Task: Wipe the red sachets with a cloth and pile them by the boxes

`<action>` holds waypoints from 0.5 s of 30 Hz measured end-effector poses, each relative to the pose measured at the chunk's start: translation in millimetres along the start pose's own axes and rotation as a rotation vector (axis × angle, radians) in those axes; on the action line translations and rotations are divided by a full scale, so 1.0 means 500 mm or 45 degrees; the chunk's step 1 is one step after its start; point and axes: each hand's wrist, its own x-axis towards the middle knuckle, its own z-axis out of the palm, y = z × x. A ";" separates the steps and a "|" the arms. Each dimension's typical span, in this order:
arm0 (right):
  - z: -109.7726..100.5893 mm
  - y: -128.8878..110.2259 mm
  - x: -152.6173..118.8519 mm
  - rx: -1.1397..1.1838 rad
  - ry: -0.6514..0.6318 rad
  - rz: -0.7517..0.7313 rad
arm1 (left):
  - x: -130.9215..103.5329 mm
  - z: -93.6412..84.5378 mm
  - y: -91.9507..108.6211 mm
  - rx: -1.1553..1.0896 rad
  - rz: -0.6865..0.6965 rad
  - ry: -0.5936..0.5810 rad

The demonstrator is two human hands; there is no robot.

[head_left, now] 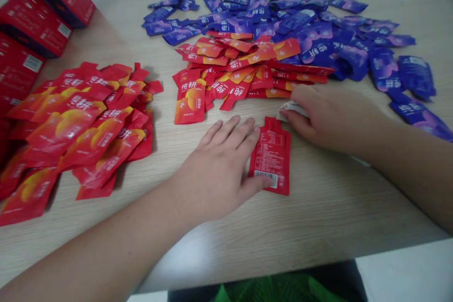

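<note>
A single red sachet (272,158) lies back side up on the table, with its printed text and barcode showing and its narrow neck pointing away from me. My left hand (222,165) rests flat beside it, fingers stretched out, the thumb over the barcode corner and the fingertips along its left edge. At the neck's right side, my right hand (318,115) pinches a folded white cloth or tissue (294,108), most of which the fingers hide. Just beyond both hands is a pile of red sachets (237,73) with orange fruit pictures.
Another heap of red sachets (81,122) covers the table's left side. Purple-blue sachets (269,14) spread across the back and right. Red boxes (35,14) stand at the upper left. The wooden table's (300,236) front edge runs below my arms, with something green (276,288) beneath.
</note>
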 end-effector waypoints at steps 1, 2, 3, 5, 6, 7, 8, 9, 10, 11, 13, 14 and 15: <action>-0.008 -0.007 -0.004 -0.006 -0.006 -0.017 | 0.000 0.000 0.000 0.002 0.001 -0.004; -0.017 -0.017 -0.009 0.008 -0.014 -0.080 | 0.000 0.000 -0.001 0.005 0.000 -0.007; -0.025 -0.029 -0.014 0.043 -0.007 -0.198 | 0.000 0.000 -0.001 0.007 -0.002 -0.010; -0.038 -0.055 -0.027 0.145 -0.027 -0.530 | 0.000 -0.001 -0.002 0.008 0.001 -0.010; -0.042 -0.066 -0.032 0.200 -0.051 -0.677 | 0.000 -0.002 -0.003 0.007 0.006 -0.011; -0.044 -0.077 -0.036 0.249 -0.092 -0.778 | -0.001 -0.003 -0.004 0.006 0.013 -0.011; -0.045 -0.085 -0.039 0.289 -0.134 -0.826 | -0.001 -0.004 -0.005 0.004 0.021 -0.012; -0.046 -0.092 -0.041 0.321 -0.168 -0.836 | -0.001 -0.006 -0.006 0.003 0.027 -0.012; -0.046 -0.098 -0.041 0.344 -0.191 -0.826 | -0.001 -0.008 -0.006 0.003 0.028 -0.014; -0.046 -0.101 -0.041 0.352 -0.205 -0.807 | -0.001 -0.010 -0.006 0.003 0.024 -0.017; -0.044 -0.104 -0.038 0.329 -0.207 -0.768 | -0.001 -0.012 -0.005 0.004 0.013 -0.025; -0.043 -0.102 -0.036 0.307 -0.199 -0.742 | -0.001 -0.013 -0.004 0.006 0.009 -0.031; -0.041 -0.099 -0.034 0.283 -0.184 -0.705 | 0.000 -0.013 -0.003 0.008 0.005 -0.034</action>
